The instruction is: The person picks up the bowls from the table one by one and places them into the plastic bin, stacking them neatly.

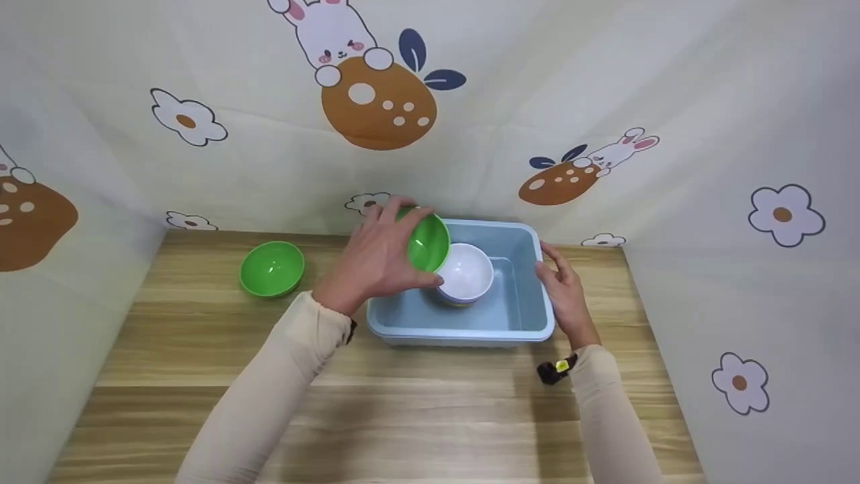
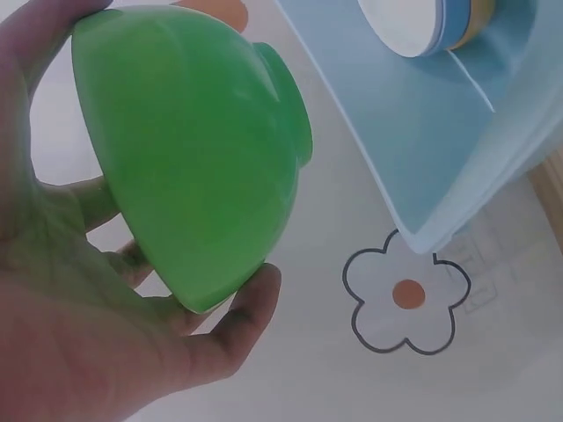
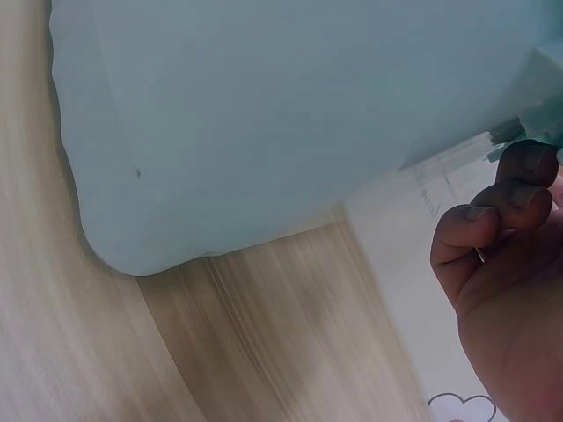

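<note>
My left hand (image 1: 379,259) grips a green bowl (image 1: 430,243) by its rim, tilted on its side above the left part of a light blue plastic basin (image 1: 463,334). In the left wrist view the bowl's outside (image 2: 189,149) and foot show, with the fingers and thumb around its edge. Inside the basin stands a white-lined bowl (image 1: 465,272), apparently stacked, as blue and yellow bands (image 2: 456,22) show beneath it. My right hand (image 1: 568,296) holds the basin's right rim, thumb over the edge. In the right wrist view its fingers (image 3: 466,227) are curled.
A second green bowl (image 1: 272,269) sits upright on the wooden table (image 1: 201,349), left of the basin. Behind and at both sides, a pale cloth (image 1: 484,154) with rabbit and flower prints borders the table.
</note>
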{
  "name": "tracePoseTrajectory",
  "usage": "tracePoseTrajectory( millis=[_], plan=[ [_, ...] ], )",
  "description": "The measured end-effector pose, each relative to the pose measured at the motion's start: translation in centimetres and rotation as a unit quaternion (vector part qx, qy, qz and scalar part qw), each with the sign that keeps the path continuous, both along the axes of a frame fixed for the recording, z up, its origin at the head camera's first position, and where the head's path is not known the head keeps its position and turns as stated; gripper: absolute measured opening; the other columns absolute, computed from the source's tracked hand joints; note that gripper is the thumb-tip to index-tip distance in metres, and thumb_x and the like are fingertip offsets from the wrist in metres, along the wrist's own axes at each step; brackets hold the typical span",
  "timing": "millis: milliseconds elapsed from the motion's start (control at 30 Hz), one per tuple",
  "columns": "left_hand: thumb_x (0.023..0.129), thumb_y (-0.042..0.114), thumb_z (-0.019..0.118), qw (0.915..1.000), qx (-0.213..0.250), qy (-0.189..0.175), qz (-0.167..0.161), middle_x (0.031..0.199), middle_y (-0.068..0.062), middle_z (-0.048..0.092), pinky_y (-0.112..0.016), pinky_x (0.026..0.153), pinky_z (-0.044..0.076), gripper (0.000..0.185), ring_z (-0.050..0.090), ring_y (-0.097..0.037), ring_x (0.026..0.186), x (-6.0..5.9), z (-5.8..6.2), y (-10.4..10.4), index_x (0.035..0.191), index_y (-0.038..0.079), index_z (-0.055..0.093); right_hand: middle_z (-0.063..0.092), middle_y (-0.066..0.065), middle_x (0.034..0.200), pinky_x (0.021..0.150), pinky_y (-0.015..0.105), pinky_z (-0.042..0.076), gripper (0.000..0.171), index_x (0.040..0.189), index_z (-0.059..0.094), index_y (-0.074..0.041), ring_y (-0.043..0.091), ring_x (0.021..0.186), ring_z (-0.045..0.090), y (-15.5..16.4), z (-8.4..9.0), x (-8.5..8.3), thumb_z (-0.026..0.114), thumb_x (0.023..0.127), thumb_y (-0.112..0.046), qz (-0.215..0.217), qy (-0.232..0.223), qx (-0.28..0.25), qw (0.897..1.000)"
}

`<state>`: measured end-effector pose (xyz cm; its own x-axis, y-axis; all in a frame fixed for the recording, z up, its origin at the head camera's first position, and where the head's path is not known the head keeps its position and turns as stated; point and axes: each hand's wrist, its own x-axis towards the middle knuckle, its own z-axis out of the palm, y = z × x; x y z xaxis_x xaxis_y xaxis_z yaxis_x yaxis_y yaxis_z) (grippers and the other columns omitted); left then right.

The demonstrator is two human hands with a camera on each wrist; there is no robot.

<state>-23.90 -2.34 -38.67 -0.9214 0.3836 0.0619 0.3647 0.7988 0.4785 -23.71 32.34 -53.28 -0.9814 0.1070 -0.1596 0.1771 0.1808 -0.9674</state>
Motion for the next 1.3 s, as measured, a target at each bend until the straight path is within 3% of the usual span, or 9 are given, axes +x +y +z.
tracePoseTrajectory(
  millis=[333, 600, 1000, 1300],
  plan=[
    [0.067, 0.064, 0.081, 0.9997, -0.012, 0.018, -0.013, 0.152, -0.001, 0.040, -0.059, 0.107, 0.035, 0.096, 0.041, -0.034, 0.131, -0.7, 0.0, 1.4, 0.151, 0.033, 0.046, 0.064, 0.022, 0.131, 0.078, 0.032, 0.061, 0.055, 0.154, 0.042, -0.035, 0.024, 0.103, 0.072, 0.1, 0.1, 0.0, 0.055, 0.102, -0.048, 0.001, -0.014, 0.004, 1.000],
    [0.068, 0.067, 0.078, 0.9997, -0.010, 0.015, -0.013, 0.152, 0.000, 0.040, -0.056, 0.104, 0.043, 0.096, 0.045, -0.031, 0.129, -1.2, -0.5, 2.3, 0.152, 0.035, 0.044, 0.064, 0.020, 0.135, 0.082, 0.035, 0.061, 0.057, 0.154, 0.041, -0.036, 0.032, 0.112, 0.070, 0.0, 0.3, 0.0, 0.056, 0.101, -0.051, 0.004, -0.021, 0.004, 1.000],
    [0.068, 0.065, 0.080, 0.9997, -0.001, 0.010, -0.020, 0.152, 0.002, 0.040, -0.057, 0.101, 0.045, 0.097, 0.047, -0.033, 0.130, -2.2, -1.2, 3.5, 0.153, 0.036, 0.043, 0.066, 0.025, 0.129, 0.078, 0.031, 0.060, 0.051, 0.153, 0.045, -0.030, 0.025, 0.103, 0.072, 0.0, 0.2, -0.2, 0.057, 0.104, -0.037, -0.004, 0.008, -0.014, 1.000],
    [0.068, 0.067, 0.078, 0.9995, -0.008, 0.002, -0.030, 0.152, 0.001, 0.039, -0.055, 0.105, 0.045, 0.097, 0.044, -0.032, 0.132, -2.8, -2.0, 4.2, 0.153, 0.036, 0.042, 0.068, 0.024, 0.125, 0.075, 0.031, 0.061, 0.052, 0.153, 0.044, -0.030, 0.022, 0.097, 0.074, -0.1, 0.4, 0.0, 0.057, 0.104, -0.037, -0.001, -0.002, -0.017, 1.000]
  ],
)
